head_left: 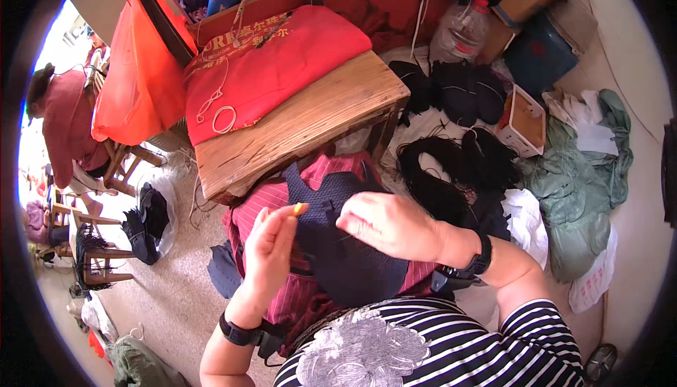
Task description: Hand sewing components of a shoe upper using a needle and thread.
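Note:
Across my lap lies a dark navy piece of coarse, mesh-like woven work (352, 267), with a strap-like part reaching up at its far left. My left hand (270, 246) is raised over its left side, the thumb and fingers pinched together. A small yellow piece (301, 209) shows at the tip of a finger; whether it is held or worn I cannot tell. My right hand (388, 225) hovers over the right part of the woven work, fingers drawn together and bent. Any thread between the hands is too fine to see.
Ahead stands a wooden table (303, 119) under a red cloth (282, 56) with a loop of cord. Black strand bundles (437, 175), a white basket (523, 123) and green sacking (578, 182) lie to the right. At left are wooden stools (106, 253) and a person in maroon (70, 126).

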### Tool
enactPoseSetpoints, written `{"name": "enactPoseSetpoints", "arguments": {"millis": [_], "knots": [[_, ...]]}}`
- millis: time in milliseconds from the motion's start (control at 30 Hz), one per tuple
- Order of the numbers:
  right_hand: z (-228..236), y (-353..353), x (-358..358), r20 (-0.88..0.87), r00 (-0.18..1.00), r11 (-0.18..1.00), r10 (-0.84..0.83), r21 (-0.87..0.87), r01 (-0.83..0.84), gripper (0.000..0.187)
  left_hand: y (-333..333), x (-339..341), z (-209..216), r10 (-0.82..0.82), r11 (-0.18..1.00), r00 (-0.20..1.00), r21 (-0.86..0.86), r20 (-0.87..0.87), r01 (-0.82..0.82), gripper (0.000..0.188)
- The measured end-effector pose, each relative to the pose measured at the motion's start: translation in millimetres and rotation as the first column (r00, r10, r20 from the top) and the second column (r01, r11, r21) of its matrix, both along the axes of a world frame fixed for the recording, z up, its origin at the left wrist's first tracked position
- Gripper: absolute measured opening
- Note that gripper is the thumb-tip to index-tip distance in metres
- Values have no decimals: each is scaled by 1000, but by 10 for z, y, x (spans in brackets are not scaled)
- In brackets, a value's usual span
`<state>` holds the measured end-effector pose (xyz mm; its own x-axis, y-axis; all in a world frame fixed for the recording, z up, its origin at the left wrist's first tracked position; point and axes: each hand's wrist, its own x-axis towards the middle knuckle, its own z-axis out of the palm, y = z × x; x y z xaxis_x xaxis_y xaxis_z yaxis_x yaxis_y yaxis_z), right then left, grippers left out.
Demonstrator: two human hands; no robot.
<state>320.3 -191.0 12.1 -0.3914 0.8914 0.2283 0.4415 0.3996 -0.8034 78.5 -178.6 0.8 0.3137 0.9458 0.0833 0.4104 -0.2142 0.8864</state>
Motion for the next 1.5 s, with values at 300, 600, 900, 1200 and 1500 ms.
{"name": "enactPoseSetpoints", "arguments": {"millis": [300,600,900,1200,1500], "knots": [[-144,158,50,-2,999,989,-35,-145,34,29,-20,146,-32,0,994,990,111,-139,16,11],[-108,229,38,53,998,962,18,-273,-3,36,170,291,-31,-122,980,991,152,-59,130,14],[-156,282,47,-34,999,986,36,-159,-41,17,231,307,-38,-144,987,986,-62,89,150,31],[-128,221,403,-238,959,829,-152,-559,-7,15,254,226,-63,-208,977,978,-58,-21,207,38],[-205,286,51,14,999,996,40,-81,-38,27,217,320,-136,-107,994,993,-12,-52,106,44]]}}
